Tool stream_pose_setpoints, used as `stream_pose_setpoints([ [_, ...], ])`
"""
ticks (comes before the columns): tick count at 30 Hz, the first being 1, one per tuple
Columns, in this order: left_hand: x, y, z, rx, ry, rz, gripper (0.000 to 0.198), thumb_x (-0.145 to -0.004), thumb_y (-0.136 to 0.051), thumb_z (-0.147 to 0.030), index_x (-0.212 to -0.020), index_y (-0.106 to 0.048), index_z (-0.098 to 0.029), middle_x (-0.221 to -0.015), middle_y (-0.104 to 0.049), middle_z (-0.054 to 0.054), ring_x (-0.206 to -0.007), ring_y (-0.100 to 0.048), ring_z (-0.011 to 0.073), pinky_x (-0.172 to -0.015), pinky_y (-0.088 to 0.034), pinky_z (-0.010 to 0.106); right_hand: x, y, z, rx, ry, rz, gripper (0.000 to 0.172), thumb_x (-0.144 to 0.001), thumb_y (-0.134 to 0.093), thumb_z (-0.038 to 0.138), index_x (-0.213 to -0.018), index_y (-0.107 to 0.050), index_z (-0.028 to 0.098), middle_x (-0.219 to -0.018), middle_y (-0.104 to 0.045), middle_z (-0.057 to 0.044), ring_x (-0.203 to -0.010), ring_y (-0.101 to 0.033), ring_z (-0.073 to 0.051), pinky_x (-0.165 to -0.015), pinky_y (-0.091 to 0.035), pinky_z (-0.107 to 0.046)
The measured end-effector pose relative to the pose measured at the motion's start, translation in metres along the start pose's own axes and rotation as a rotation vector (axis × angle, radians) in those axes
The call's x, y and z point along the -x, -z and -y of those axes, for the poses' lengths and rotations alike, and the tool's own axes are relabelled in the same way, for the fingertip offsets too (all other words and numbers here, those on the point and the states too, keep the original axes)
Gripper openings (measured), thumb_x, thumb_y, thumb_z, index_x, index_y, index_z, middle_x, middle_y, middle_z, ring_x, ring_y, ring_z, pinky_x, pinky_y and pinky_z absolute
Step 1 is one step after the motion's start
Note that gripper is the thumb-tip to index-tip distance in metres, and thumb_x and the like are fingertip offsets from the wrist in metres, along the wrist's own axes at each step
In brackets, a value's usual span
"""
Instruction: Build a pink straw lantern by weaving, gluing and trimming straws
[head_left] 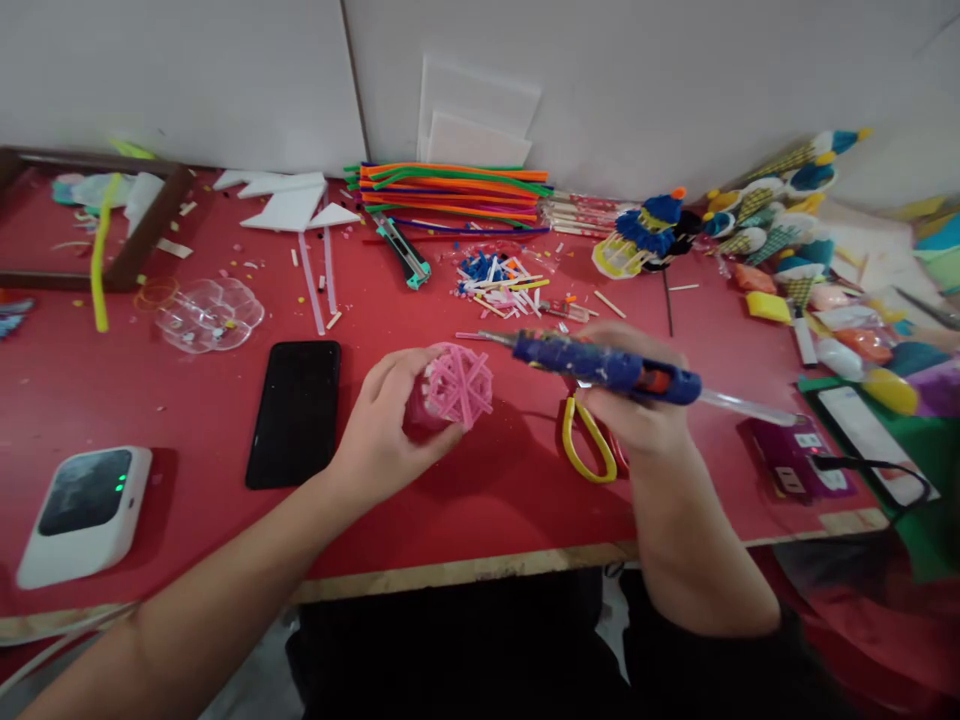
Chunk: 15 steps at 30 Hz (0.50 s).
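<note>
Wrapped round a small pink craft piece [459,385], my left hand [394,415] keeps its top of crossed pink sticks facing up. My right hand [637,400] grips a blue glue gun [592,362], its metal nozzle pointing left, close above the pink piece but apart from it. A clear glue stick [750,407] juts from the gun's back end. Scissors with a yellow handle [577,450] lie under my right hand, partly hidden by it. Behind the nozzle a thin pink stick [469,335] rests on the table.
A black phone [294,415] and a white device [90,515] lie at left on the red table [480,520]. Farther back are a cutter knife [403,252], colored pipe cleaners [454,195] and cut scraps [499,285]. Several craft figures [787,220] and a purple box [799,460] stand right.
</note>
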<state>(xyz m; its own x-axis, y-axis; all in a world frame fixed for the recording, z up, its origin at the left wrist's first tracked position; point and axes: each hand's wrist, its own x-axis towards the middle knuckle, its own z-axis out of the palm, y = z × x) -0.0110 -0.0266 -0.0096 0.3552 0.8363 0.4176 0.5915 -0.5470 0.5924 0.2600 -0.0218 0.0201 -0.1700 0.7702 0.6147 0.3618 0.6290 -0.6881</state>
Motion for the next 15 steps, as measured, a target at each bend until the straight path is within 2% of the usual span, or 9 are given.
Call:
stream_pose_setpoints([
  [2, 0.0, 0.001, 0.001, -0.035, -0.031, -0.022, 0.057, -0.083, -0.075, -0.032, -0.133, -0.05, -0.021, -0.131, -0.066, 0.013, -0.122, -0.062, 0.0293, -0.105, -0.051, 0.046, 0.005, -0.004, 0.002, -0.025, 0.031, 0.059, 0.022, -0.073, -0.064, 0.021, -0.093, -0.073, 0.026, -0.086, -0.073, -0.003, -0.075, -0.07, -0.023, -0.065, -0.058, -0.036],
  [6, -0.001, 0.002, 0.001, -0.062, -0.057, -0.033, 0.056, -0.084, -0.073, -0.03, -0.134, -0.05, -0.02, -0.131, -0.065, 0.014, -0.123, -0.061, 0.0291, -0.107, -0.05, 0.045, 0.015, -0.011, 0.007, -0.037, 0.001, 0.127, 0.025, -0.078, -0.063, 0.024, -0.101, -0.073, 0.024, -0.099, -0.076, -0.007, -0.087, -0.073, -0.024, -0.076, -0.06, -0.039],
  [11, 0.0, 0.003, 0.001, -0.092, -0.128, -0.031, 0.056, -0.087, -0.068, -0.03, -0.138, -0.047, -0.02, -0.132, -0.062, 0.015, -0.125, -0.059, 0.0299, -0.108, -0.049, 0.047, 0.018, -0.015, 0.012, 0.016, 0.095, 0.148, 0.025, -0.078, -0.063, 0.025, -0.101, -0.072, 0.021, -0.091, -0.076, -0.009, -0.082, -0.074, -0.025, -0.075, -0.059, -0.04],
  [15, 0.001, 0.003, 0.0, -0.101, -0.158, -0.034, 0.057, -0.088, -0.067, -0.028, -0.14, -0.046, -0.019, -0.133, -0.06, 0.016, -0.126, -0.058, 0.0299, -0.109, -0.049, 0.046, 0.018, -0.015, 0.016, 0.091, 0.107, 0.158, 0.023, -0.076, -0.063, 0.025, -0.096, -0.07, 0.018, -0.087, -0.075, -0.009, -0.077, -0.072, -0.024, -0.072, -0.059, -0.039],
])
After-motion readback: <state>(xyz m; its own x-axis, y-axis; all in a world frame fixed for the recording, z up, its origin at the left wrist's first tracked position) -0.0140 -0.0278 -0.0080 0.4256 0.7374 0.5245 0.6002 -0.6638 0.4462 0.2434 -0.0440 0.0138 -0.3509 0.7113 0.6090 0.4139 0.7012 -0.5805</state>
